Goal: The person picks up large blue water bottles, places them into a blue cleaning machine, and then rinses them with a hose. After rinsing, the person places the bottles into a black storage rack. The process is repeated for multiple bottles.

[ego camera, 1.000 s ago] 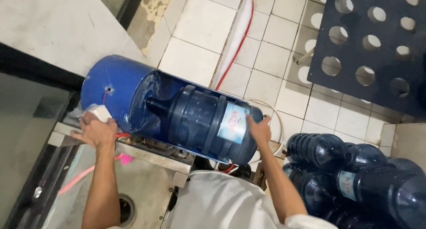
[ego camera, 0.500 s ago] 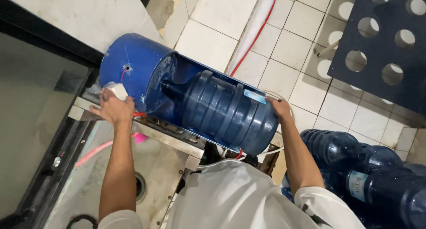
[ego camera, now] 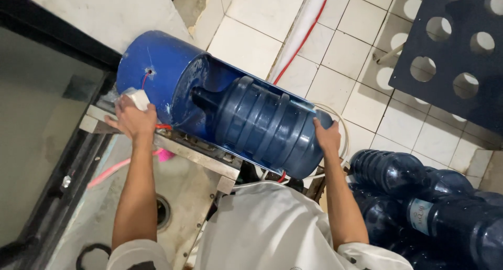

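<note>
We're looking straight down over a white-shirted chest at a big dark blue water jug lying on its side, neck first inside a blue drum-shaped housing that is cut open along the top. The right hand is pressed flat against the jug's base end, fingers spread over the rim, bracing it rather than wrapping round anything. Over on the other side, the left hand is closed on a small white block-like piece right at the closed end of the housing, where a thin red wire comes out of a hole. The housing sits on a metal frame above a wet concrete floor with a round drain, and a pink hose runs beneath the left forearm. To the right of us, more dark blue jugs lie stacked on the white tiled floor, near the right elbow. Top right, a dark blue rack panel pierced with round holes
</note>
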